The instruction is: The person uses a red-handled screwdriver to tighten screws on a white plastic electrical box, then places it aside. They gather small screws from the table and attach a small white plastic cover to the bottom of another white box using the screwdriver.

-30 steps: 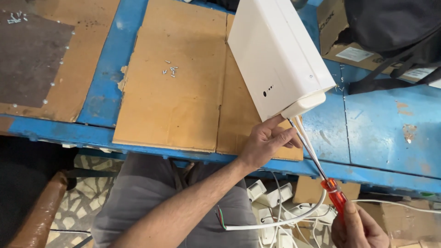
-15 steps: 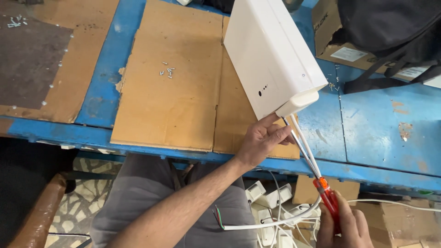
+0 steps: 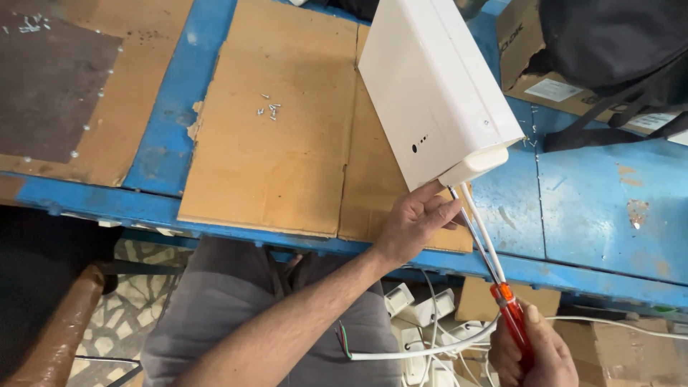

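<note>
Two hands work on one white box [image 3: 437,93], upper centre-right of frame, tilted up on its lower edge over the blue surface [image 3: 595,208]. Box looks like hollow hard plastic: light, stiff, smooth faces likely slippery, thin lip probably crackable if levered hard. Best hold seems to be the lower corner or the side edges, not the flat face.

Left hand [image 3: 416,222], centre frame, fingers curled and pressed against the box's bottom corner beside the rounded end cap [image 3: 476,163], bracing it; thumb lies under the lip.

Right hand [image 3: 534,355], bottom right, fingers wrapped tight round the red handle of a screwdriver [image 3: 498,283]. Its shaft runs up-left to the cap's underside; tip hidden there. White cable [image 3: 430,351] runs alongside the shaft from the cap, then loops low across the bottom of frame with bare coloured ends near the left forearm. Cable is soft, could snag the tool.

Cardboard sheets [image 3: 272,136] cover the surface centre-left; small loose screws [image 3: 269,109] lie on them, well apart from the box. Dark mat [image 3: 50,79] upper left. Black bag [image 3: 616,50] and carton [image 3: 530,68] upper right, near the box's far side. White plastic parts [image 3: 423,315] piled below the surface edge.
</note>
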